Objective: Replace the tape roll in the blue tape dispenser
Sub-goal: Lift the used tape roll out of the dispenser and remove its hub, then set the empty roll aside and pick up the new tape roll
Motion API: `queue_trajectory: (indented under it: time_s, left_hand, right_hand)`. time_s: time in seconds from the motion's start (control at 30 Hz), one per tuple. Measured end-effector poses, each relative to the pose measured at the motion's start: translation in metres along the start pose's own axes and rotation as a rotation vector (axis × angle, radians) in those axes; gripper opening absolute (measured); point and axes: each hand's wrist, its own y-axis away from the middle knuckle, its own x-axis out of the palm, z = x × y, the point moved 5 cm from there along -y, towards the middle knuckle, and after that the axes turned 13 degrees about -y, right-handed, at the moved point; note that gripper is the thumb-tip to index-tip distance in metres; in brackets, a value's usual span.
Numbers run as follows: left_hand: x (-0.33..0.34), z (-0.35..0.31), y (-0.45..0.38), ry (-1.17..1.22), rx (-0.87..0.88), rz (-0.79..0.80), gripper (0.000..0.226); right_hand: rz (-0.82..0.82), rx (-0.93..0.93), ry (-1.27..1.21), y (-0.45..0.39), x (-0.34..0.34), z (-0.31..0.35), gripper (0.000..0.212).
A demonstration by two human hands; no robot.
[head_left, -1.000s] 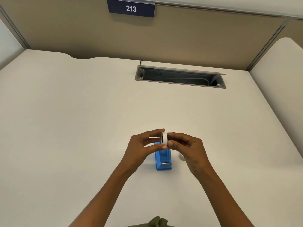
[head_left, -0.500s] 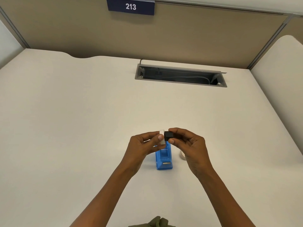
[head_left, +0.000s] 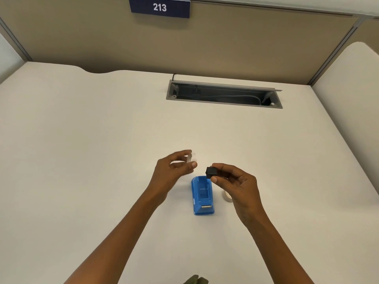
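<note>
**A:** So, head view, what's readable? Only a navy sign (head_left: 159, 7) on the partition saying "213". No brand visible on the blue tape dispenser (head_left: 203, 196), which sits on the white desk (head_left: 82, 140), cradle empty.

**B:** And the hands?

**A:** Left hand (head_left: 171, 173) pinches a blurry, pale tape roll (head_left: 191, 157). Right hand (head_left: 235, 182) grips the black hub (head_left: 211, 172) just above the dispenser. Another roll (head_left: 227, 196) peeks out beside it.

- left hand (head_left: 172, 171): raised, forearm angled in, fingers (head_left: 184, 153) pinched closed around something pale
- right hand (head_left: 235, 181): level with it, apart, thumb and forefinger pinching
</note>
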Motion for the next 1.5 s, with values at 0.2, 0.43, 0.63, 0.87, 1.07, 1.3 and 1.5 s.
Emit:
queue_trajectory:
  time_s: [0.2, 0.43, 0.63, 0.87, 1.07, 1.3, 1.5]
  left_hand:
    - [0.0, -0.006, -0.038, -0.343, 0.112, -0.119, 0.049]
    - [0.014, -0.001, -0.074, -0.491, 0.173, -0.136, 0.055]
    - [0.018, 0.009, -0.088, -0.53, 0.15, -0.128, 0.056]
    - [0.018, 0.019, -0.095, -0.557, 0.114, -0.109, 0.058]
    - [0.017, 0.025, -0.095, -0.569, 0.104, -0.103, 0.057]
    - [0.016, 0.03, -0.095, -0.555, 0.096, -0.093, 0.059]
    - [0.018, 0.031, -0.093, -0.562, 0.099, -0.073, 0.06]
  right_hand:
    - [-0.025, 0.021, 0.008, -0.001, -0.005, -0.003, 0.031]
    - [-0.06, 0.055, 0.025, -0.004, -0.013, -0.008, 0.031]
    - [-0.07, 0.09, 0.036, -0.008, -0.017, -0.014, 0.032]
    - [-0.062, 0.1, 0.034, -0.014, -0.017, -0.018, 0.032]
    - [-0.047, 0.106, 0.028, -0.016, -0.016, -0.02, 0.033]
    - [-0.052, 0.109, 0.017, -0.015, -0.017, -0.022, 0.032]
    - [-0.059, 0.12, 0.024, -0.014, -0.017, -0.024, 0.032]
